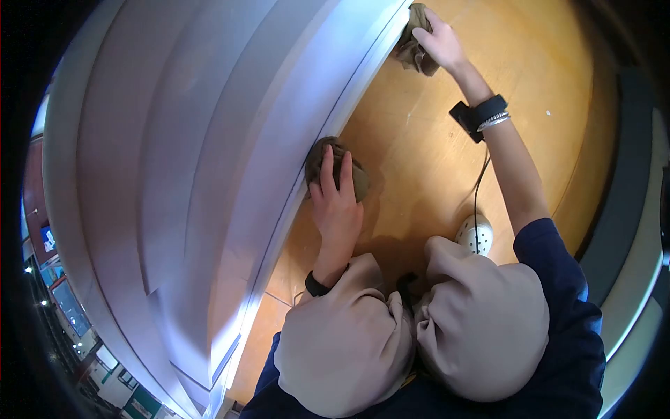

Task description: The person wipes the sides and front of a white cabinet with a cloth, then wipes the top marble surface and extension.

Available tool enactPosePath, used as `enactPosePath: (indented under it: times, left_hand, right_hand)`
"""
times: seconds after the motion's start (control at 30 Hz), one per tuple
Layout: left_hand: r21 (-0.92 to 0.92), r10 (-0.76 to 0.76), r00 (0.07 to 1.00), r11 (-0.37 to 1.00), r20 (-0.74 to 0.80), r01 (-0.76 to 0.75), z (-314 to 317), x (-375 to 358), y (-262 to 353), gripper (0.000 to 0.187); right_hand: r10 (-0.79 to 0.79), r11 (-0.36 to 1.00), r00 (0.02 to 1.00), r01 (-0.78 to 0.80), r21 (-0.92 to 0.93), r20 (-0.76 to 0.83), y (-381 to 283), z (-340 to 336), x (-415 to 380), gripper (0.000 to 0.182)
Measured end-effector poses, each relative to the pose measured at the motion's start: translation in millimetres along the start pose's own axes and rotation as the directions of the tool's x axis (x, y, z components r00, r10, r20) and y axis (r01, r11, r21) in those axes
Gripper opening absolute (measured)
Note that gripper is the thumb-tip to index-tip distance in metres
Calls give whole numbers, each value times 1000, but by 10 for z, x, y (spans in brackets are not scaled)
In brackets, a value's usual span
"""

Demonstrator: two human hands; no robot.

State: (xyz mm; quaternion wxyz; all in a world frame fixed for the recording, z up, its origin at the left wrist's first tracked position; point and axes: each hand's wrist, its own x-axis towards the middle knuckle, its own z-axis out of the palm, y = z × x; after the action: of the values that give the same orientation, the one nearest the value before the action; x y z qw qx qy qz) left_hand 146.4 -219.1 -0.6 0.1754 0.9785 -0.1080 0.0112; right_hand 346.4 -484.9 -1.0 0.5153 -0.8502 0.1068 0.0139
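My left hand (336, 202) presses a crumpled brown cloth (359, 174) against the bottom edge of a white moulded panel (209, 160), where it meets the wooden floor (419, 160). My right hand (440, 42) reaches further along the same edge and holds a second brown cloth (413, 49) against it. Both arms stretch out from my bent knees in beige trousers (419, 328). A black band with a small box sits on my right wrist (481, 115), with a cable running down from it.
A white perforated shoe (476, 234) rests on the floor by my right knee. A dark baseboard and pale wall (628, 230) curve along the right side. Windows and distant furniture (63, 300) show at the lower left.
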Motion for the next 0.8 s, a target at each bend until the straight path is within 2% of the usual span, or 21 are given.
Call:
enactPosePath:
  times: [0.03, 0.07, 0.1, 0.17, 0.2, 0.23, 0.3, 0.33, 0.37, 0.4, 0.43, 0.47, 0.5, 0.57, 0.63, 0.7, 0.77, 0.8]
  left_hand:
    - [-9, -27, 999, 1000, 33, 27, -14, 9, 18, 75]
    - [-11, -27, 999, 1000, 32, 27, -13, 14, 24, 75]
    - [-10, -29, 999, 1000, 23, 29, -7, 18, 24, 76]
    - [-17, -21, 1000, 1000, 12, 21, 4, 26, 30, 77]
    - [-20, -30, 999, 999, 12, 30, 8, 28, 29, 77]
    - [-20, -39, 999, 999, 13, 39, 22, 22, 17, 77]
    - [1, -27, 1000, 1000, 6, 27, 95, 26, -14, 75]
    - [15, -12, 999, 1000, -33, 13, 122, 17, -22, 74]
    - [29, 2, 997, 1000, -73, 0, 130, 9, -12, 73]
    - [30, 7, 997, 1000, -73, -5, 131, 10, -4, 73]
    - [36, -4, 998, 999, -68, 6, 129, 15, -3, 72]
    - [43, -17, 998, 999, -64, 20, 122, 24, 6, 72]
    - [45, -18, 998, 999, -63, 21, 113, 30, 22, 72]
    - [44, -56, 998, 997, -22, 57, 78, 43, 52, 71]
    - [40, -50, 998, 998, -26, 52, 88, 44, 38, 71]
    - [30, -40, 998, 999, -38, 41, 106, 54, 38, 71]
    - [26, -14, 997, 1000, -77, 16, 112, 53, 31, 71]
    - [29, -11, 997, 999, -76, 14, 97, 46, 40, 71]
  right_hand:
    - [-35, 999, 990, 30, 38, 135, -32, -33, 13, 39]
    - [-36, 999, 990, 31, 36, 135, -21, -43, 52, 39]
    - [-96, 984, 990, 110, -138, 106, 7, -56, 128, 38]
    - [-222, 849, 972, 230, -475, 72, 121, -105, 332, 37]
    - [-203, 926, 964, 246, -285, 174, 265, -150, 487, 38]
    - [-202, 926, 965, 244, -289, 168, 328, -152, 579, 38]
    - [-212, 952, 941, 260, -160, 266, 365, -153, 679, 36]
    - [-137, 961, 938, 204, -187, 319, 339, -184, 673, 37]
    - [-141, 961, 941, 205, -187, 309, 336, -180, 630, 37]
    - [17, 998, 950, -34, 51, 312, 368, -134, 588, 33]
    - [165, 920, 920, -273, 280, 355, 390, -113, 568, 30]
    - [151, 892, 894, -307, 332, 421, 433, -139, 514, 22]
    - [151, 891, 894, -308, 334, 422, 469, -123, 459, 22]
    - [178, 779, 895, -382, 498, 408, 520, -62, 340, 20]
    - [181, 747, 897, -392, 537, 402, 480, 6, 195, 21]
    - [88, 815, 905, -305, 493, 415, 428, 5, 45, 16]
    - [116, 834, 926, -287, 472, 358, 368, 78, -87, 22]
    - [116, 870, 973, -197, 451, 200, 338, 112, -148, 25]
